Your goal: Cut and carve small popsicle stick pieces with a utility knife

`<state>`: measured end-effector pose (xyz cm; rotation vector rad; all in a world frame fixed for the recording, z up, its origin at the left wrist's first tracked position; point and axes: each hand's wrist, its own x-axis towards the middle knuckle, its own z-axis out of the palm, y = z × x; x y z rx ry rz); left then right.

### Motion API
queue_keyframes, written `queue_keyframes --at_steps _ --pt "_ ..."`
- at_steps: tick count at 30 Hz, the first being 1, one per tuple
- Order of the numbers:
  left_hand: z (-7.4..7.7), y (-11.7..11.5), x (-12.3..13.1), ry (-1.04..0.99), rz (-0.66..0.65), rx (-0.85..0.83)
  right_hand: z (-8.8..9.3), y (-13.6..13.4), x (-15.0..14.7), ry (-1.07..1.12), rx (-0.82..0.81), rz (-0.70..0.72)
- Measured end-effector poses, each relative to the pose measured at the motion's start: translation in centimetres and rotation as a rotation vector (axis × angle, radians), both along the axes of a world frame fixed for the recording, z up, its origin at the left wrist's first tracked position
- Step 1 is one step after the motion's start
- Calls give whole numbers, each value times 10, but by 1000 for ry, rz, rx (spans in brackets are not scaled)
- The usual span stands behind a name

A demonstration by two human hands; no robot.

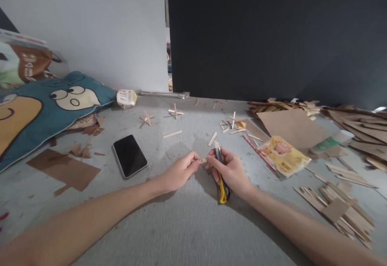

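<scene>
My left hand [181, 172] pinches one end of a small piece of wooden stick [203, 161] between thumb and fingers. Wrapped round a yellow and black utility knife [224, 191] is my right hand [233, 173], its blade end pointing away from me. The right fingertips come close to the stick piece; whether they touch it I cannot tell. Just beyond the hands lie two loose flat wooden sticks, one [212, 139] near the knife tip and another [172, 134] farther left. Small crossed-stick shapes [146, 118] stand farther back, including one [175, 112] at the middle.
A phone [130, 156] lies left of my hands, near brown cardboard [65, 169] and a blue cushion [75, 108]. To the right are a red striped pencil-like stick [260, 153], a yellow packet [284, 155], a wooden stick pile [350, 213] and stacked cardboard [293, 126]. A dark panel [272, 36] rises behind.
</scene>
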<state>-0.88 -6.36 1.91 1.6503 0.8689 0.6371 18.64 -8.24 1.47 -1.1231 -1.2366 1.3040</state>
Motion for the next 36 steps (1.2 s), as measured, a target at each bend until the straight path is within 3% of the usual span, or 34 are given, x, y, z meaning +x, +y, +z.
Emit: queue_keyframes --at_steps 4,9,14,21,36 --pt "-1 0 2 -13 -20 21 -2 3 1 19 -10 5" --pt "-12 5 2 -61 127 56 0 -1 0 48 3 63" --pt "-17 8 2 -45 164 154 4 -9 -3 -196 66 157" --pt "-12 5 3 -22 143 178 16 -19 -7 -536 289 80" --pt "-12 2 4 13 144 217 16 -21 -11 -688 357 12"
